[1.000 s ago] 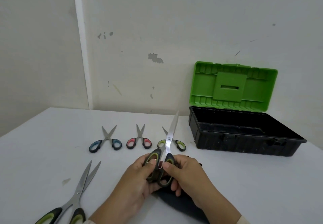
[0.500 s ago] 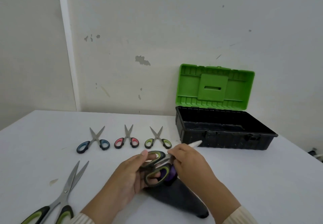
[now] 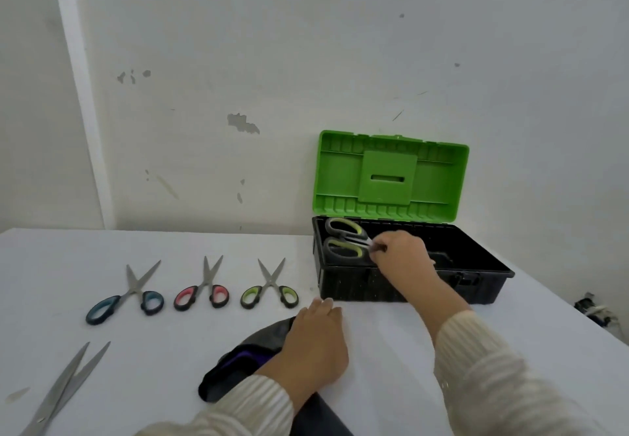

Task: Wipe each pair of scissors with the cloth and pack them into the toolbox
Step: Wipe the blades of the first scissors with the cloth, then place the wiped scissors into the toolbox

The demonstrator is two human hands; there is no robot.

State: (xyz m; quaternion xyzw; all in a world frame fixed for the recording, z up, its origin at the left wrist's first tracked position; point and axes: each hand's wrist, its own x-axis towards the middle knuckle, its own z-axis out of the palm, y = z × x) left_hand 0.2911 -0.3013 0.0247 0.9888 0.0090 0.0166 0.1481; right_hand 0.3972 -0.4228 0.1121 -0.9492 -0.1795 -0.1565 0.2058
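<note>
My right hand [image 3: 401,253] grips the large grey-and-green scissors [image 3: 343,238] by the blades, with the handles inside the left end of the black toolbox [image 3: 483,286]. The box's green lid [image 3: 391,177] stands open against the wall. Fingers down, my left hand [image 3: 316,340] rests on the dark cloth [image 3: 238,367] in front of me. Three small scissors lie in a row on the table: blue-handled [image 3: 126,296], pink-handled [image 3: 202,291] and green-handled [image 3: 270,287]. Another large pair of scissors [image 3: 64,388] lies at the lower left, its handles out of view.
The white table [image 3: 391,350] runs to a wall behind the toolbox. Its right edge falls away past the box, where some cables [image 3: 594,309] lie on the floor.
My right hand carried the large scissors from above the cloth over to the toolbox. My left hand let go of them and settled on the cloth.
</note>
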